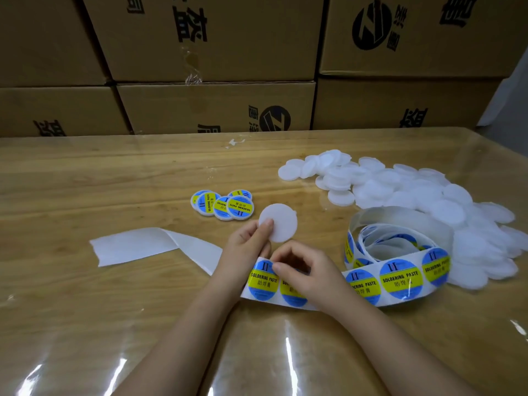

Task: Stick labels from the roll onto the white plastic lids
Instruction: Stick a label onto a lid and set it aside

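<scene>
Backing [137, 247] trails off left. My left hand [248, 247] pinches a blank lid [281, 224]. My right hand [303, 272], curled, pinches the edge of the nearest label [264, 281], just nearer me than that lid. Roll [397, 252] and lid pile [428, 195] lie right.

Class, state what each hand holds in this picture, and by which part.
Left hand pinches a blank white lid at its lower-left rim. Right hand pinches the edge of a label on the backing strip.

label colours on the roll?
Blue labels with a yellow band and black text; head view.
</scene>
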Demonstrator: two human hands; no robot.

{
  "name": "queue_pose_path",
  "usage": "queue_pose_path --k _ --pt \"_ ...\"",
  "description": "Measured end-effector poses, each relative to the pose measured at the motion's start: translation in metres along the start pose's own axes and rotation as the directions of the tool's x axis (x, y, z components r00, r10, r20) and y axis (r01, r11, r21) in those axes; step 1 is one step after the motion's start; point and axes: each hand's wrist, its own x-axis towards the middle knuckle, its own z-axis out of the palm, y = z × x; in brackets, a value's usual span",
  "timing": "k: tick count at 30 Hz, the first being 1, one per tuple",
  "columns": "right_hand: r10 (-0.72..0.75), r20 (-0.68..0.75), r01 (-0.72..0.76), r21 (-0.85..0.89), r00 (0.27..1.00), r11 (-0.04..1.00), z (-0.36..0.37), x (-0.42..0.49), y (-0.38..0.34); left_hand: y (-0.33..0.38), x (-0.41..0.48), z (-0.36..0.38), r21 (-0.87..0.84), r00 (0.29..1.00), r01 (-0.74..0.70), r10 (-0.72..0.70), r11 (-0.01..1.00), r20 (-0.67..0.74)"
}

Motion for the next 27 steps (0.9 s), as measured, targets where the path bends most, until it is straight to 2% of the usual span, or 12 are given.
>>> queue_pose_path --k 6,8,10,13,20,27 --pt "0.018 0.002 -0.018 0.167 1.000 0.986 0.007 0.004 -0.004 0.001 0.000 -0.001 -0.154 0.997 0.073 -0.066 0.985 0.048" --pt "0.006 -0.002 -0.005 0.199 1.000 0.980 0.007 0.004 -0.004 0.001 0.000 -0.004 -0.134 0.997 0.070 -0.064 0.989 0.049" --pt "-0.010 0.001 0.009 0.226 1.000 0.974 0.005 0.004 -0.004 0.002 0.001 -0.006 -0.080 0.999 0.037 -0.039 0.996 -0.017" --pt "-0.010 0.003 0.009 0.215 1.000 0.977 0.005 0.003 -0.003 0.000 0.003 -0.007 -0.080 0.996 0.022 -0.028 0.997 -0.086" --pt "0.026 -0.013 -0.023 0.218 1.000 0.976 0.007 0.002 -0.003 0.001 -0.001 0.005 -0.105 0.999 0.047 -0.050 0.993 -0.023" --pt "0.002 -0.017 0.002 0.214 1.000 0.977 0.009 0.003 -0.004 -0.004 -0.003 0.010 -0.052 0.989 -0.072 0.065 0.996 -0.130"
